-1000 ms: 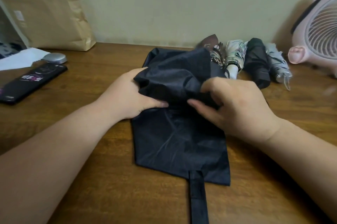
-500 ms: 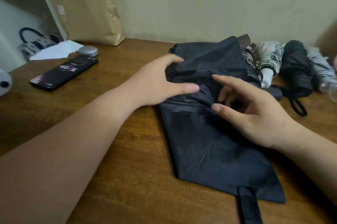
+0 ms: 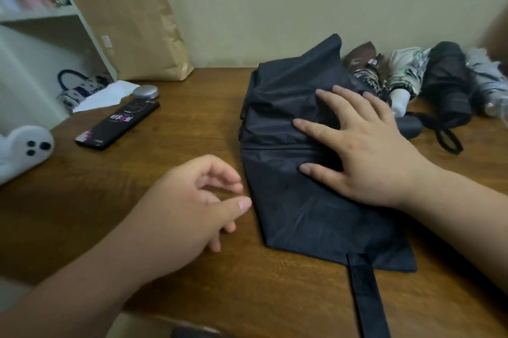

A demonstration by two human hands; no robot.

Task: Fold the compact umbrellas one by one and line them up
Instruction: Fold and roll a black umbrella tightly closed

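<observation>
A white toy (image 3: pixel 24 148) with black dots is sitting at the far left of the wooden table (image 3: pixel 165 282). Past it, a black remote (image 3: pixel 118 124) is lying near a brown paper bag (image 3: pixel 137 32). The left hand (image 3: pixel 189 205) is hanging just beside the dark blue umbrella (image 3: pixel 302 214), with its fingers loosely bent and holding nothing. The dark blue umbrella is lying flat in the middle of the table, and its strap (image 3: pixel 367 299) is pointing toward the person. The right hand (image 3: pixel 365 150) is pressing down on the umbrella's cloth with flat, spread fingers. At the back right, four folded ones are lying side by side: a brown umbrella (image 3: pixel 360 58), a white flowery umbrella (image 3: pixel 406 68), a black umbrella (image 3: pixel 448 82) and a grey umbrella (image 3: pixel 483 76).
</observation>
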